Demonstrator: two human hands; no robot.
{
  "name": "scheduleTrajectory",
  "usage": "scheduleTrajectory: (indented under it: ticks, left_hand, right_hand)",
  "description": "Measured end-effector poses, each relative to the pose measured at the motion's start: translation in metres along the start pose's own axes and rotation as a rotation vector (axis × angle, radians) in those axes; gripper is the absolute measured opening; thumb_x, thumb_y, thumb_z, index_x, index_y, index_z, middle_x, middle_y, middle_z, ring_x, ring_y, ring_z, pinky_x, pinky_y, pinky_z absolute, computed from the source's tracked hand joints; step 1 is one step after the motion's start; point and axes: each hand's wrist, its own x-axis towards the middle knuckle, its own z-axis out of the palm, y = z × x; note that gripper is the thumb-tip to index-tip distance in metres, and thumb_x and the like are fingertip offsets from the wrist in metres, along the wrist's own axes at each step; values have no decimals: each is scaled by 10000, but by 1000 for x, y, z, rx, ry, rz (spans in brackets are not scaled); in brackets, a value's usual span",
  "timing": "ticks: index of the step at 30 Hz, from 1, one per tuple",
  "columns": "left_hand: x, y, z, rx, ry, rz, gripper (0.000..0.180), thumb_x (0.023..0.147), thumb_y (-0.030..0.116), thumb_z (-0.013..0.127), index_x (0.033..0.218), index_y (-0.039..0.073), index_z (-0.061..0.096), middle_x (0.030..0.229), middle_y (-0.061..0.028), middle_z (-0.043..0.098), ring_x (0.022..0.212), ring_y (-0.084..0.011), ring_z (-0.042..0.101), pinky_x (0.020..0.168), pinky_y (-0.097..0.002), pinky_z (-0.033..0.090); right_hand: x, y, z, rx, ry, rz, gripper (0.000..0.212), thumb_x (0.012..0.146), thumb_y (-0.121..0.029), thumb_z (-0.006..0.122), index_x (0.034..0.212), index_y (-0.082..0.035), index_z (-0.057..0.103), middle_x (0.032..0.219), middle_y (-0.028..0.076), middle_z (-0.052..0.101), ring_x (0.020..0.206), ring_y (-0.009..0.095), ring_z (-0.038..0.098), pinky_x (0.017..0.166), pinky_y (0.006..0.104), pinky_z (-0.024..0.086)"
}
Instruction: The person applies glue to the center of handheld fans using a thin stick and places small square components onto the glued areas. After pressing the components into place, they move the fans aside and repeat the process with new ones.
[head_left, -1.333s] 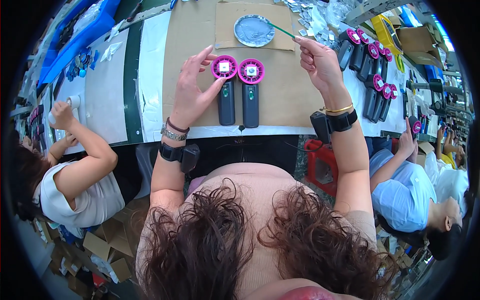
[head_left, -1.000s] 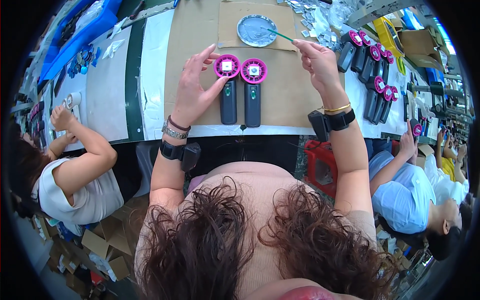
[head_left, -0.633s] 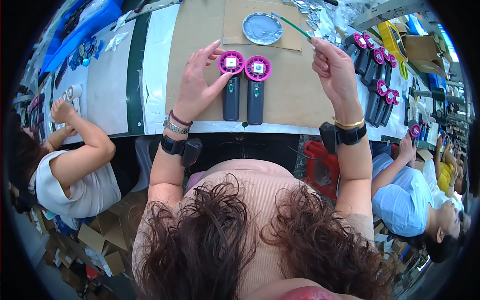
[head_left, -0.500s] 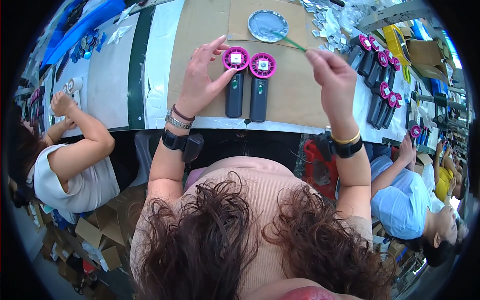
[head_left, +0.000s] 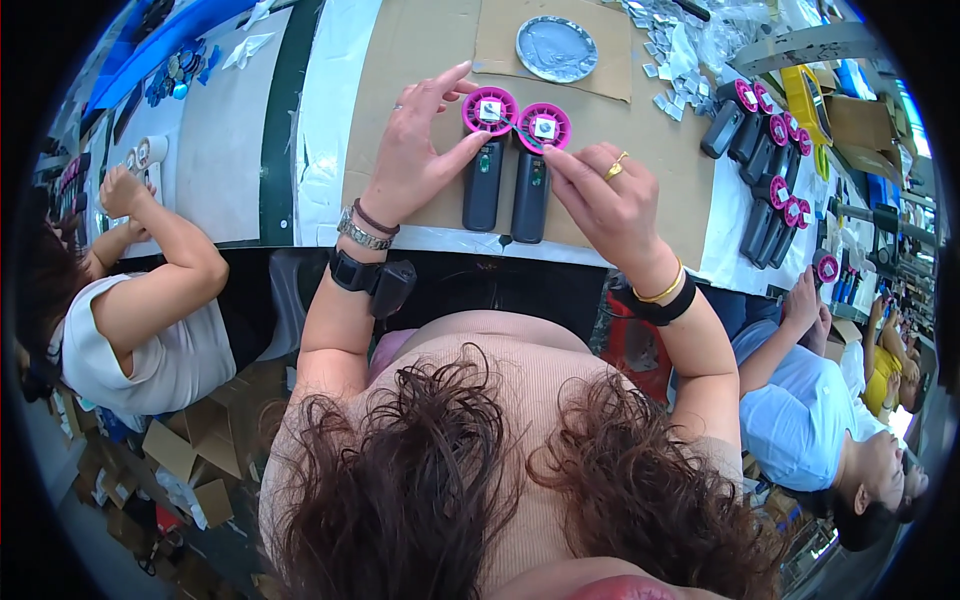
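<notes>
Two handheld fans lie side by side, each with a pink round head and a dark grey handle. The left fan (head_left: 482, 185) and the right fan (head_left: 528, 195) each carry a white square with a grey dab at the hub. My left hand (head_left: 415, 150) steadies the left fan's head, thumb at its lower rim and fingers spread by its upper left edge. My right hand (head_left: 605, 195) pinches a thin green stick (head_left: 522, 134), which crosses the right fan's head and reaches toward the left fan's hub. Beyond the fans sits a round dish (head_left: 556, 50) of grey paste.
Cardboard (head_left: 620, 85) covers the table under the dish. Small silvery squares (head_left: 683, 85) are scattered at the far right. More pink-headed fans (head_left: 757, 205) lie along the right side, near a yellow tool (head_left: 805, 105). Co-workers sit at left (head_left: 150, 335) and right (head_left: 800, 400).
My right hand has come from beside the paste dish down and left to the fans, bringing the green stick. A grey dab now shows on the left fan's white square. My left hand stays at that fan.
</notes>
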Motion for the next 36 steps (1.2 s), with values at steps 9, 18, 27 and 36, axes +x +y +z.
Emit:
scheduleTrajectory:
  ticks: [9, 18, 27, 36]
  left_hand:
    - [0, -1, 0, -22, 4, -10, 807, 903, 175, 882, 1623, 92, 528, 1341, -111, 723, 1226, -273, 647, 1099, -421, 531]
    - [-1, -2, 1, -15, -1, -11, 804, 913, 190, 879, 1629, 96, 525, 1349, -108, 719, 1227, -270, 645, 1105, -424, 527]
    - [-2, -2, 1, -4, -11, -25, 806, 919, 207, 877, 1632, 95, 520, 1356, -107, 717, 1241, -271, 642, 1107, -431, 525]
    - [-2, 6, 1, 2, 26, -32, 770, 913, 203, 892, 1593, 73, 556, 1314, -111, 700, 1187, -238, 655, 1021, -393, 564]
  right_hand:
    - [-2, -6, -13, -212, -243, -190, 400, 833, -41, 816, 1230, -25, 766, 936, 25, 616, 792, 177, 667, 617, 338, 493]
    - [-3, -12, -16, -203, -195, -177, 392, 814, -20, 838, 1201, -20, 775, 886, 28, 596, 763, 178, 652, 606, 342, 492]
    - [6, -10, -15, -105, -78, -60, 334, 796, 36, 881, 1117, -27, 816, 818, 37, 624, 691, 189, 637, 589, 322, 490]
    - [5, 20, -14, 88, 172, 343, 196, 919, 19, 841, 1110, -22, 833, 821, 68, 659, 632, 180, 613, 569, 298, 470]
